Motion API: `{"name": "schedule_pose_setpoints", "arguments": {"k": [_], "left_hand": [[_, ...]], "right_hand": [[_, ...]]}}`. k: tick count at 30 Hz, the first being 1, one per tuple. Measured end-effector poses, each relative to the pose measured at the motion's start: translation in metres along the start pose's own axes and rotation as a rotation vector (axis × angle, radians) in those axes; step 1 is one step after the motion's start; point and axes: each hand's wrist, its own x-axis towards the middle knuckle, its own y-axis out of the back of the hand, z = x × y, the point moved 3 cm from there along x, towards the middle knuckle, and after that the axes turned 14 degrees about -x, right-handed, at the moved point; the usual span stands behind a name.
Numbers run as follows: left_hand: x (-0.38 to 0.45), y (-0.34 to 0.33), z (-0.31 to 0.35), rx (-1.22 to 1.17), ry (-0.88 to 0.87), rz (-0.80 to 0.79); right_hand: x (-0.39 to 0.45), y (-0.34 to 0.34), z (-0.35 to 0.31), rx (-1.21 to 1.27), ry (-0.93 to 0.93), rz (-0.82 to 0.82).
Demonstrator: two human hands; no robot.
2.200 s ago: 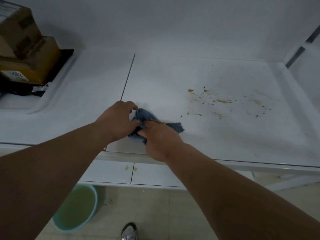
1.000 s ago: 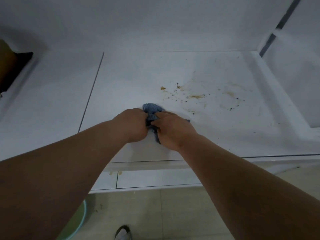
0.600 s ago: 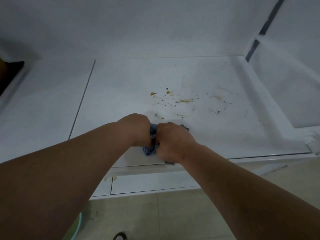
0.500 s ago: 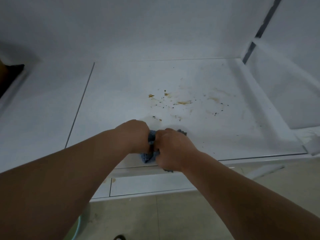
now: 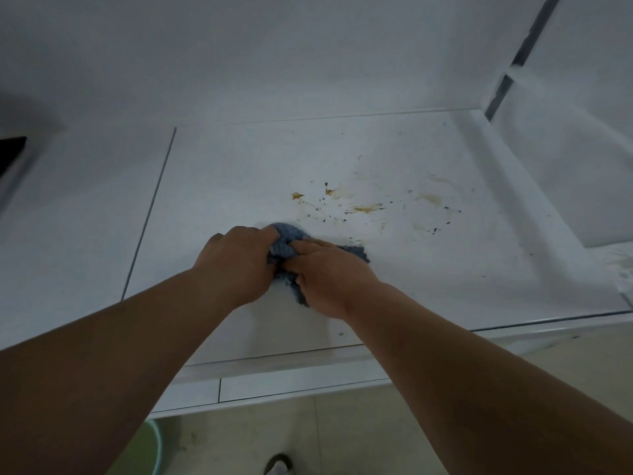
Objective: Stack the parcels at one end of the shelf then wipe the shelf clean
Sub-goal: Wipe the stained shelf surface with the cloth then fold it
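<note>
Cloth [image 5: 286,242] bunched on the shelf [image 5: 394,275], just short of the brown stains [image 5: 364,209].
Left hand [image 5: 236,265] and right hand [image 5: 330,274] grip it with curled fingers; soft, light and limp, probably best taken as a wad.

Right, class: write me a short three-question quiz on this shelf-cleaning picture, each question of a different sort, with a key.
1. True or false: both the left hand and the right hand grip the blue cloth.
2. Multiple choice: where do the brown stains lie, as the person sees them? A. beyond the cloth and to its right; B. left of the dark seam; C. on the floor.
3. Fill in: low in the picture, under the white shelf, the rim of a green ____ shows.

Key: 1 true; 2 A; 3 bucket.
</note>
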Motion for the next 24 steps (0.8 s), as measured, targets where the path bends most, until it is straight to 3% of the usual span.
{"name": "schedule_pose_setpoints", "arguments": {"k": [11,18,24], "left_hand": [[0.047,-0.006,0.044,0.324,-0.168,-0.185],[0.017,-0.012,0.037,0.191,-0.162,-0.172],[0.013,-0.021,0.035,0.113,-0.022,-0.172]], "right_hand": [[-0.006,0.013,0.024,-0.101,-0.222,-0.030],[-0.022,0.010,0.014,-0.048,-0.127,-0.009],[-0.016,-0.001,0.018,-0.047,-0.105,-0.022]]}}
